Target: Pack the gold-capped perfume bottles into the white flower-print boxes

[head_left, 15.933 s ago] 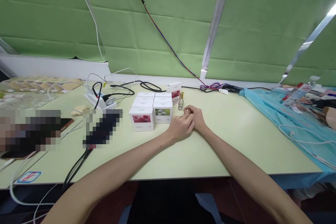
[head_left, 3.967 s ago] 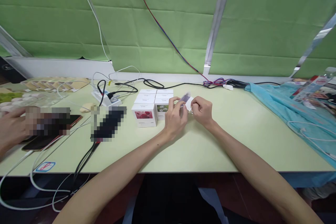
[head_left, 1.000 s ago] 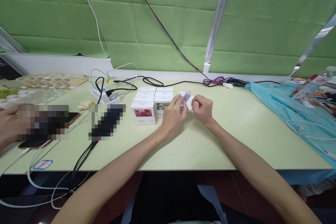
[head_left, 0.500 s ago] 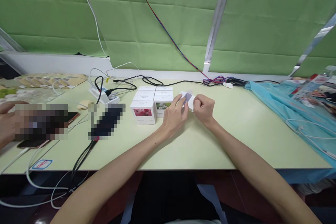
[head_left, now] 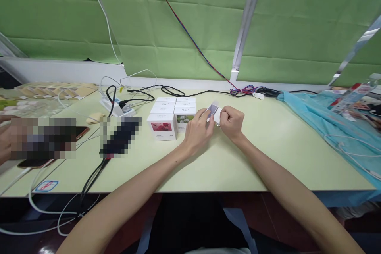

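Just right of the white boxes, my left hand [head_left: 200, 130] has its fingers closed on a small white box [head_left: 213, 110] with a greyish, see-through flap-like part on top. My right hand [head_left: 232, 124] is curled into a fist against the right side of that box; its thumb and fingertips are pressed together at the box's edge. Several white boxes [head_left: 162, 116] stand in two columns beside my left hand, the front one with a red flower picture and its neighbour with a white flower picture.
At the left lie a power strip [head_left: 117, 108], tangled cables, a phone [head_left: 80, 131] and another person's hand [head_left: 5, 139]. A blue cloth [head_left: 330, 127] with a bottle [head_left: 355, 93] covers the right side. Cables run along the back edge.
The greyish part of the small box between my hands is tilted slightly differently. My hands have barely moved. The other person's hand at the left has shifted slightly left.
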`<state>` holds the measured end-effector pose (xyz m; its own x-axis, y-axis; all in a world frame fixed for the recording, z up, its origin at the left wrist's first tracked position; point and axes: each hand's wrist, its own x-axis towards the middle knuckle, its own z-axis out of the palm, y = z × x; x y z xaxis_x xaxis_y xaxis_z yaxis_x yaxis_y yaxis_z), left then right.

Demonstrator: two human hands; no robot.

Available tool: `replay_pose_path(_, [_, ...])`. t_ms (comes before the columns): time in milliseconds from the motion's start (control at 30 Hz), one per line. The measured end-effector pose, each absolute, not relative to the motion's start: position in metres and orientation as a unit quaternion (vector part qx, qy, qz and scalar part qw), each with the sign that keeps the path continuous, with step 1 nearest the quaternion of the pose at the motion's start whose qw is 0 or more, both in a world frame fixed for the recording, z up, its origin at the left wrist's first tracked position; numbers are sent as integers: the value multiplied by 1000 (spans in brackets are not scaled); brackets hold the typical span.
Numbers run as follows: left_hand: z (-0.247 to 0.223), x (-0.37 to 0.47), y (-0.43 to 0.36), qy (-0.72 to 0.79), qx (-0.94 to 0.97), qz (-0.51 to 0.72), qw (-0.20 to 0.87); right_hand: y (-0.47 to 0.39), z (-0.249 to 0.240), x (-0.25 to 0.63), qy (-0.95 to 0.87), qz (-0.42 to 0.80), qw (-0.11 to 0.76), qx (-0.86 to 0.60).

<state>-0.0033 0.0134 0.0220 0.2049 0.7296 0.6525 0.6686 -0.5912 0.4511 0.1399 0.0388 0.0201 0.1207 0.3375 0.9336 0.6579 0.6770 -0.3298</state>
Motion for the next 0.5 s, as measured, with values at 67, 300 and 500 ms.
replay_pose_path(67, [22,-4,14,449,777,440,34,39,20,140,-653,-118,640,-388])
replay_pose_path(300, [22,-6,14,446,787,425,36,38,18,140,-660,-95,626,-405])
replay_pose_path(500, [22,-8,17,446,793,413,47,38,18,139,-663,-91,628,-397])
